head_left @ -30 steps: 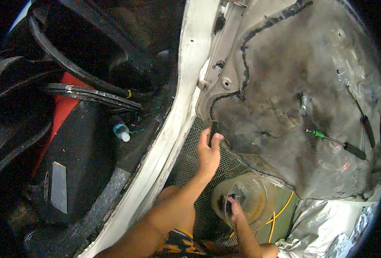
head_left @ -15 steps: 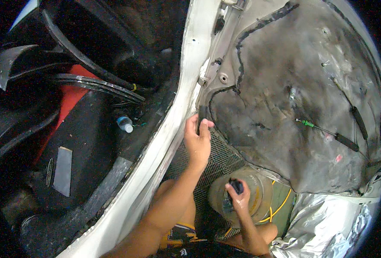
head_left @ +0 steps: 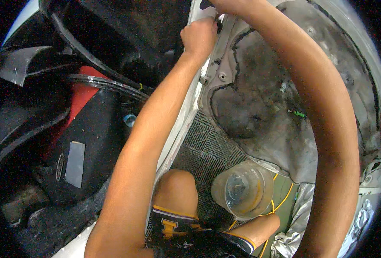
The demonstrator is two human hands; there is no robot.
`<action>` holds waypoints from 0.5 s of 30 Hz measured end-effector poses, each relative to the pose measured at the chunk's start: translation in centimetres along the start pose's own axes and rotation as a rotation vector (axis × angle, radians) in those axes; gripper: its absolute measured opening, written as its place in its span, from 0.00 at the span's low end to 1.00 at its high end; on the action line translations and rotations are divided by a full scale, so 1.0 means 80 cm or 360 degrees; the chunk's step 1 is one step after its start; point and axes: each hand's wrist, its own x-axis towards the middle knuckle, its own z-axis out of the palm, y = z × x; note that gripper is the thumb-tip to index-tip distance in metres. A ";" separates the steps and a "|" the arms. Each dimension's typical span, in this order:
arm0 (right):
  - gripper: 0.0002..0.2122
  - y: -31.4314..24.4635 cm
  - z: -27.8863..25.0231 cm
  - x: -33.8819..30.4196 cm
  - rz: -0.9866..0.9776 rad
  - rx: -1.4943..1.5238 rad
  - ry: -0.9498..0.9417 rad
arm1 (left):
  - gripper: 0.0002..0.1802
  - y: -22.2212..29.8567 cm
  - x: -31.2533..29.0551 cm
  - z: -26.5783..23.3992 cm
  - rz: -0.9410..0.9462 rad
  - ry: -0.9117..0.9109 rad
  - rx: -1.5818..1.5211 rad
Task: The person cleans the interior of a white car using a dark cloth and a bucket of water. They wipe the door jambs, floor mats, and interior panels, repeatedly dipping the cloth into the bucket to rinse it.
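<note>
My left hand point(head_left: 200, 36) is closed in a fist against the white metal pillar point(head_left: 202, 13) at the top centre. Its fingertips are turned away, so whatever they hold is hidden. Just above it, at the top edge, my right hand point(head_left: 231, 5) reaches over from the right and is partly cut off by the picture's edge. By its fingers a small dark pad point(head_left: 205, 4) lies against the pillar. Between my knees stands a clear plastic bucket point(head_left: 242, 189) with water in it.
Left of the pillar is a dark vehicle interior with a blue-capped bottle point(head_left: 129, 120), a grey flat piece point(head_left: 74, 164) and bundled trim strips point(head_left: 108, 84). A stained grey panel point(head_left: 268, 103) fills the right side. Below lie a grid mat point(head_left: 205, 142), yellow cord point(head_left: 283, 200) and silver sheeting point(head_left: 300, 215).
Both hands have moved up to the top of the pillar. My right hand has left the bucket with the dark pad. The black strip at my left hand is out of sight.
</note>
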 end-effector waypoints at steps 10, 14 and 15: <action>0.11 0.009 0.072 0.054 -0.0049 0.0051 -0.0008 | 0.04 -0.008 0.003 0.058 0.0134 -0.0299 0.0336; 0.09 0.004 0.065 0.062 -0.0007 0.0047 -0.0007 | 0.04 -0.014 0.010 0.056 0.0148 -0.0344 0.0426; 0.09 0.004 0.068 0.064 -0.0036 0.0096 0.0010 | 0.05 -0.016 -0.001 0.052 0.0090 -0.0420 0.0410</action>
